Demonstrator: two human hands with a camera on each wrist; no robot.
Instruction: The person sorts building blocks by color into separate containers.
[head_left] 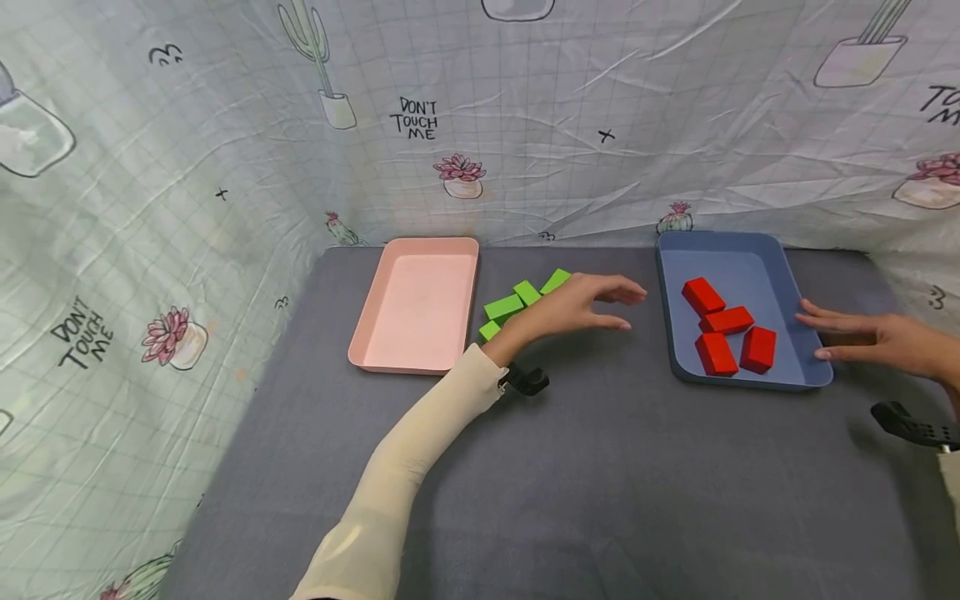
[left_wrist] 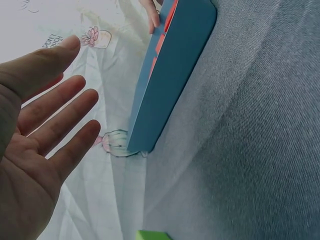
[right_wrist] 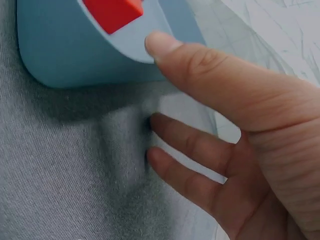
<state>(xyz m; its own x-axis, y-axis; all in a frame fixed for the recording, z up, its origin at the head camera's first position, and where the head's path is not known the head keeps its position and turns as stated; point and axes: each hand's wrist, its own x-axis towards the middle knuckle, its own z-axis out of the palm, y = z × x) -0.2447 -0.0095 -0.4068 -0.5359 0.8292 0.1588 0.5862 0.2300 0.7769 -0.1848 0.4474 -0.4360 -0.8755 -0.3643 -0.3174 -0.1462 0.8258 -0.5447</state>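
In the head view, my left hand (head_left: 573, 307) hovers between several green blocks (head_left: 504, 308) and a blue tray (head_left: 723, 258), its fingers loosely extended around nothing. The left wrist view shows that same palm (left_wrist: 30, 170) bare, apart from the tray's side (left_wrist: 170, 75). At the tray's right edge is my right hand (head_left: 885, 340), fingers extended; in the right wrist view its thumb (right_wrist: 200, 65) is by the rim, though actual contact is hard to tell. Several red blocks (head_left: 726, 320) lie inside the blue tray. The left forearm and hand partly cover the green blocks.
A pink tray (head_left: 415, 304) with nothing in it stands to the left of the green blocks. Both trays are on a grey cloth-covered table (head_left: 600, 492). A printed curtain (head_left: 525, 100) hangs behind the table and along its left side.
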